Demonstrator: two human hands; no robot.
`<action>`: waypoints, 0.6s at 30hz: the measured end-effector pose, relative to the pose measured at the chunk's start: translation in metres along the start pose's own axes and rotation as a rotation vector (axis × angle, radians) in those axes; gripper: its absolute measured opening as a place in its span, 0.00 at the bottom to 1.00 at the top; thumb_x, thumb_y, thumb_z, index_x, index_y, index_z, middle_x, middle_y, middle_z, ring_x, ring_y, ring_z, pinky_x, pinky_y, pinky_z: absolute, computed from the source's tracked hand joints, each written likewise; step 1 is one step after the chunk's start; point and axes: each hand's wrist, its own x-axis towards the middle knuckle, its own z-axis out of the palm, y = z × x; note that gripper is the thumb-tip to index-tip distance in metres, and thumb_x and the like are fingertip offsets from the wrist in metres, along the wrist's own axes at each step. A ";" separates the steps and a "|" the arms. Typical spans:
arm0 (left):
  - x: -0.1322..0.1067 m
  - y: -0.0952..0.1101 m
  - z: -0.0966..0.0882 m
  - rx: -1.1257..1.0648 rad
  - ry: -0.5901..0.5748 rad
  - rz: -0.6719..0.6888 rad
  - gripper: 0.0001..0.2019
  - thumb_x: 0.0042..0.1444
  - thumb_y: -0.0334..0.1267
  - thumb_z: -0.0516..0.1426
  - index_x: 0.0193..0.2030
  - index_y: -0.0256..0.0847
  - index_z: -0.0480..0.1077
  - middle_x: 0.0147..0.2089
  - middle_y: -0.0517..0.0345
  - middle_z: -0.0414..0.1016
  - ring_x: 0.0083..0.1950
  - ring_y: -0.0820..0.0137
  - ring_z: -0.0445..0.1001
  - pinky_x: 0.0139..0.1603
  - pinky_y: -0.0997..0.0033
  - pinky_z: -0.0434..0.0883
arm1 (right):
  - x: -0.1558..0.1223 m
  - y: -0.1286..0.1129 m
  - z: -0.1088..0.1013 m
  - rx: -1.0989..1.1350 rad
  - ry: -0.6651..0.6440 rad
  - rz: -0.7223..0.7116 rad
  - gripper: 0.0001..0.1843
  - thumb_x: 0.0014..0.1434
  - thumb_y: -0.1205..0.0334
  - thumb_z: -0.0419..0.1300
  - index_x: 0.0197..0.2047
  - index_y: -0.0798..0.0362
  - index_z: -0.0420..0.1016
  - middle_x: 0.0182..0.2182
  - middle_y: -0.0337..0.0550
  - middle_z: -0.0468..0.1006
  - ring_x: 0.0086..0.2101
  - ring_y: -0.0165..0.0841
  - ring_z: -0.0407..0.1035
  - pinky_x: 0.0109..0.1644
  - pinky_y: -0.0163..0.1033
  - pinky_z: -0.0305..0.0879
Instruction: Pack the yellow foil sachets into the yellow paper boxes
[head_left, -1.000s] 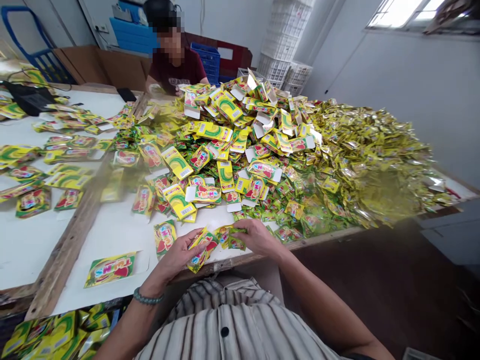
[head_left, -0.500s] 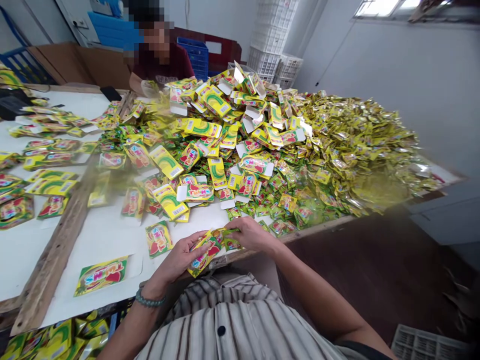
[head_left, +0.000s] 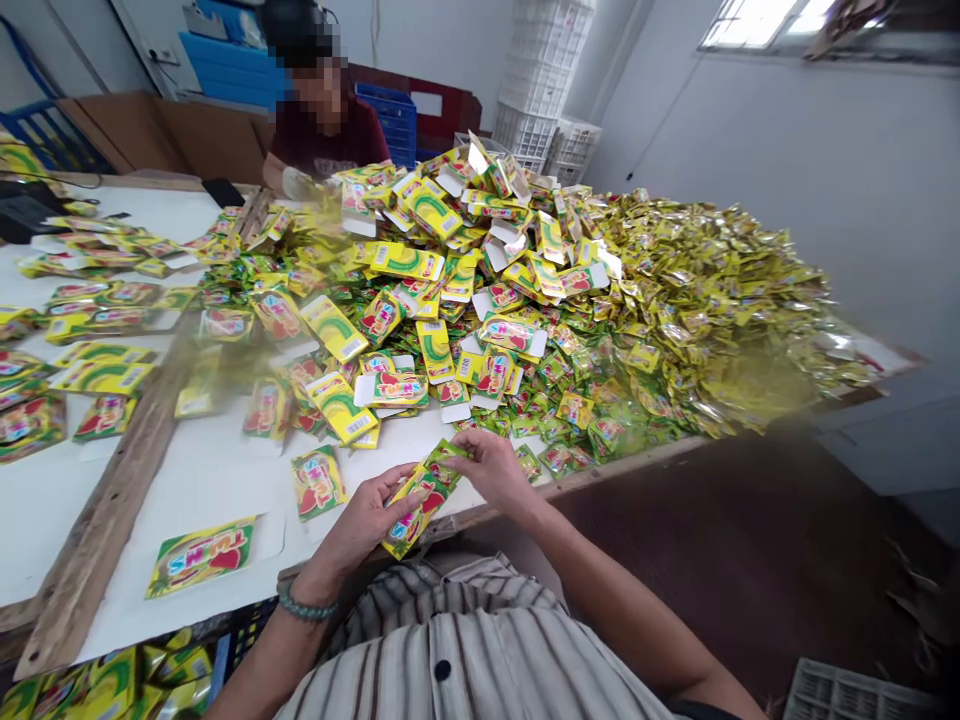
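My left hand (head_left: 366, 520) grips a yellow and green printed box (head_left: 411, 522) lettered TWINS, thumb across its front, tilted over the table's front edge. At the box's upper end my right hand (head_left: 492, 468) pinches small green sachets (head_left: 445, 456). Whether they are partly inside the box, and how many there are, I cannot tell. On the white tabletop left of my hands lie a flat TWINS box (head_left: 318, 482) and another box (head_left: 201, 556) with a clear or white flap.
A heap of yellow boxes (head_left: 405, 260) covers the table's middle, with piled shiny sachets (head_left: 697, 270) to the right. A wooden strip (head_left: 112, 520) divides the table at left. Across it sits a person (head_left: 330, 140). Below left is a crate of yellow packs (head_left: 112, 685).
The right hand has shifted slightly, and the green sachets now line up with the box's upper end instead of hanging to its right. The left hand still holds the box.
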 end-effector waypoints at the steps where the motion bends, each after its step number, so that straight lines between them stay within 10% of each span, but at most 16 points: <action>1: 0.000 0.001 0.001 0.036 0.006 0.015 0.29 0.48 0.48 0.66 0.56 0.38 0.70 0.49 0.50 0.80 0.46 0.60 0.78 0.46 0.66 0.74 | -0.002 0.000 0.006 -0.049 0.023 -0.029 0.06 0.50 0.63 0.67 0.28 0.54 0.75 0.23 0.35 0.72 0.26 0.28 0.64 0.30 0.32 0.57; 10: 0.003 0.007 0.006 -0.033 0.097 0.019 0.34 0.42 0.47 0.68 0.56 0.36 0.69 0.45 0.49 0.81 0.41 0.60 0.79 0.42 0.66 0.74 | -0.017 -0.007 0.013 -0.098 0.165 -0.226 0.04 0.60 0.64 0.61 0.37 0.51 0.78 0.33 0.42 0.79 0.36 0.33 0.70 0.41 0.37 0.64; 18: 0.002 0.002 0.001 0.013 0.114 0.056 0.28 0.43 0.48 0.67 0.51 0.36 0.73 0.47 0.48 0.81 0.45 0.57 0.78 0.46 0.62 0.74 | -0.025 -0.019 0.012 -0.270 -0.005 -0.230 0.05 0.61 0.65 0.60 0.35 0.49 0.78 0.32 0.38 0.80 0.44 0.35 0.68 0.49 0.44 0.51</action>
